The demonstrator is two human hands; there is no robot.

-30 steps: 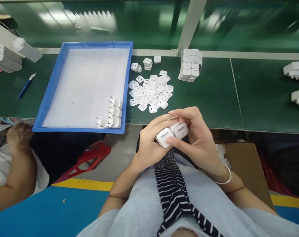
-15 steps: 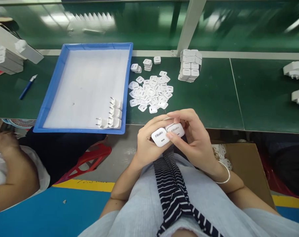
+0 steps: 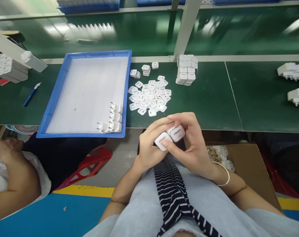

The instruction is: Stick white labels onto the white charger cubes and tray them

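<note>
Just past the table's front edge, two white wall chargers, a left one point(image 3: 160, 137) and a right one point(image 3: 178, 134), sit side by side in my hands with their printed faces up. Fingers of my left hand point(image 3: 148, 148) wrap round the left charger. My right hand point(image 3: 197, 151) closes about the right charger, its thumb tip pressed on the left charger's face. The chargers' lower bodies are hidden by my hands. Beyond them lies a loose pile of white charger face covers point(image 3: 150, 95), some with a slot showing.
A blue-rimmed tray point(image 3: 128, 82) holds several white plug chargers point(image 3: 116, 118) in its near right corner. Behind the pile stand small cover stacks point(image 3: 146, 69) and a charger block point(image 3: 186, 69). A blue craft knife point(image 3: 32, 94) lies left. A co-worker's arm point(image 3: 18, 174) is at left.
My right thumb has shifted left, from the right charger's edge onto the left charger's face. Both chargers are tilted differently. The camera view has moved slightly.
</note>
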